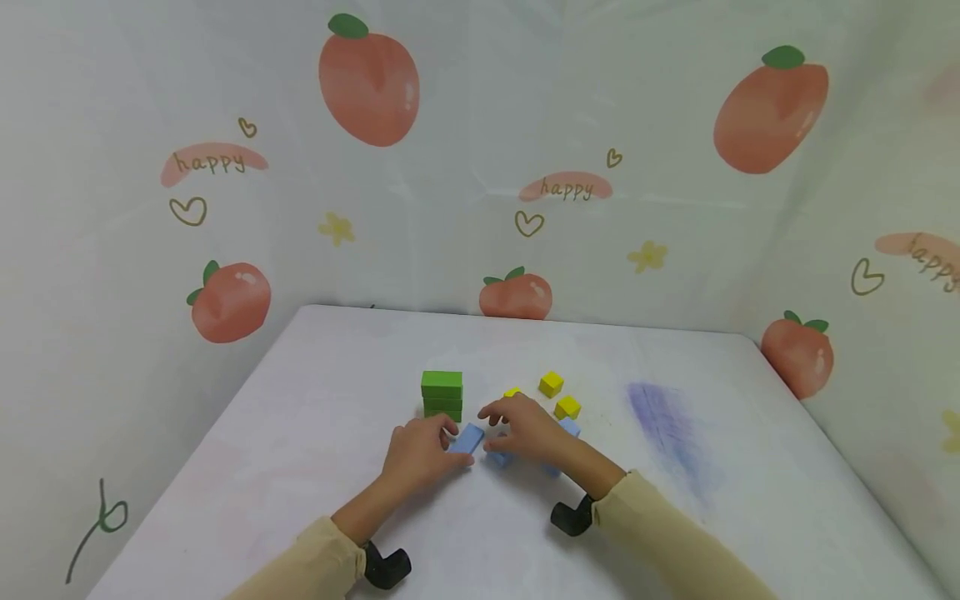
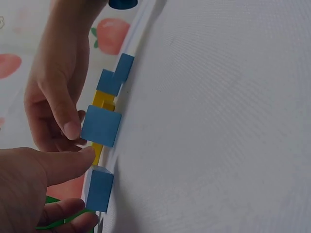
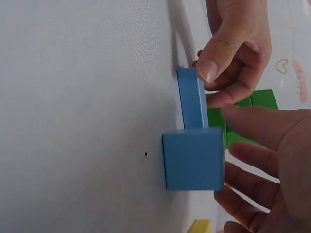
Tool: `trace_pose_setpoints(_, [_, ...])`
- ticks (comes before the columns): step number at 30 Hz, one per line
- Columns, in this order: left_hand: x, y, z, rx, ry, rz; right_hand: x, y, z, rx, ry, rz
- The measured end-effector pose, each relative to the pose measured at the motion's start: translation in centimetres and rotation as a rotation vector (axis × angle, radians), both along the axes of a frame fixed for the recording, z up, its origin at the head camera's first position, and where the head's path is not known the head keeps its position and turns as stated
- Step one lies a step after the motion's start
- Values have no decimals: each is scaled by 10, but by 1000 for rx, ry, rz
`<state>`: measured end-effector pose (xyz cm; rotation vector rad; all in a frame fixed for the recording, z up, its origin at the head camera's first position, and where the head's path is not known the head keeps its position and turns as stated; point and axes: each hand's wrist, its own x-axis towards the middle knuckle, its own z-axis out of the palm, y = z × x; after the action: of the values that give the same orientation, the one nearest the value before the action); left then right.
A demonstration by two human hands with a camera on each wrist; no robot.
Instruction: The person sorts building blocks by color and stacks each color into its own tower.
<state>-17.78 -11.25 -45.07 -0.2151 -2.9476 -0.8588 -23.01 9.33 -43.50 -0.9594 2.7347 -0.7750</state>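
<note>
My left hand [image 1: 420, 454] is at the near side of a flat blue block [image 1: 468, 437] on the table. Its thumb and fingers are spread apart around the block's end; in the right wrist view the thumb overlaps the block's edge. Just right of that block, my right hand [image 1: 527, 429] hovers over another blue block [image 1: 498, 458], partly hidden beneath it. In the right wrist view this thicker blue block [image 3: 194, 160] stands beside the loosely bent right fingers, the thumb held away from it.
Green blocks [image 1: 442, 385] are stacked behind my left hand. Yellow cubes [image 1: 551, 384] lie beyond my right hand, one partly covered by it. More blue blocks [image 1: 570, 427] sit by the right wrist. A purple smudge [image 1: 667, 425] marks the white table at right; a patterned cloth hangs behind.
</note>
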Motion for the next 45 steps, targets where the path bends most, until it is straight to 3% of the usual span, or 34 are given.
trace_pose_setpoints(9, [3,-1,-4,-14,24,-16,-2,-18,-1,48,-29,10])
trace_pose_setpoints(21, [4,-8,1,-17,56,-47,1,-35,6,185,45,10])
trace_pose_setpoints(28, [2,-17,1,-9,11,-93,5,-38,7,214,79,18])
trace_pose_setpoints(36, [-2,-32,-3,50,25,-191,11,-36,6,213,114,58])
trace_pose_setpoints(45, [-3,-46,-2,99,-55,-250,16,-34,1,227,135,86])
